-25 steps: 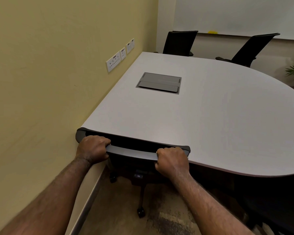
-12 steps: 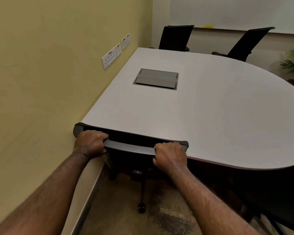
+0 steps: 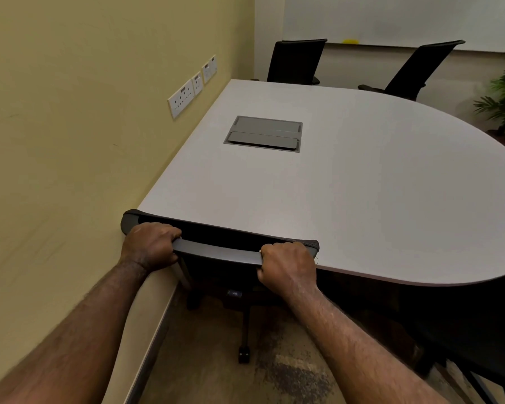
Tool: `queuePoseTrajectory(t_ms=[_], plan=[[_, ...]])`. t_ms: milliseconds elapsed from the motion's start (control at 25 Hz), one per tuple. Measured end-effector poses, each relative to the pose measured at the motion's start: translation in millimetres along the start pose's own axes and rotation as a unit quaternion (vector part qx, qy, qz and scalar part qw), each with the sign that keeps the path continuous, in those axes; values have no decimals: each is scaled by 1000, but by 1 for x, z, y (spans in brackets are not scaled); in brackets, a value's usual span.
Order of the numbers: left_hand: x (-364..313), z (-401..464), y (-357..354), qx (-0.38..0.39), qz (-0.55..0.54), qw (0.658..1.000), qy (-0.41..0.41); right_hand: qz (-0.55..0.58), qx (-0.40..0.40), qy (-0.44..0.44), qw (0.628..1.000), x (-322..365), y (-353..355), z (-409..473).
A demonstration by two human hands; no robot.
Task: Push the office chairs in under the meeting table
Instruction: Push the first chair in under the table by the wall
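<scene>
The near office chair (image 3: 216,252) lies straight ahead of the hands, its top rail running left to right along the worktop (image 3: 362,199) edge and already tucked against it. The rail is gripped at each end, the left hand (image 3: 149,246) by the wall and the right hand (image 3: 287,265) well apart; neither is nearer. Two far chairs (image 3: 296,61) stand beyond the worktop
</scene>
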State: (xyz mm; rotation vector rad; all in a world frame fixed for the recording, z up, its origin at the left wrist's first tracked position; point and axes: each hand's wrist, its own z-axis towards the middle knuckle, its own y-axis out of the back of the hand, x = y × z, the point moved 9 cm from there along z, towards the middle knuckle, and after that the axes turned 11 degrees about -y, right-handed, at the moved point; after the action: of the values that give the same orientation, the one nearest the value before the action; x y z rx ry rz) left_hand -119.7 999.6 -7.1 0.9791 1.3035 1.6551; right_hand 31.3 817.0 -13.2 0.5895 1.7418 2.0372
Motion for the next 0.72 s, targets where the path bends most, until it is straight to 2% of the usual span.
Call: queuePoseTrajectory(t_ms=[120, 200, 440, 720], plan=[[0, -1, -3, 26, -4, 1000, 9, 21, 7, -3, 1000, 0, 2, -3], [-2, -4, 1, 21, -23, 999, 6, 46, -17, 6, 999, 0, 8, -9], [-38, -15, 34, -69, -114, 988, -78, 67, -116, 38, 990, -11, 36, -37], [-94, 16, 81, -147, -119, 974, -126, 68, -122, -12, 990, -58, 69, -60]])
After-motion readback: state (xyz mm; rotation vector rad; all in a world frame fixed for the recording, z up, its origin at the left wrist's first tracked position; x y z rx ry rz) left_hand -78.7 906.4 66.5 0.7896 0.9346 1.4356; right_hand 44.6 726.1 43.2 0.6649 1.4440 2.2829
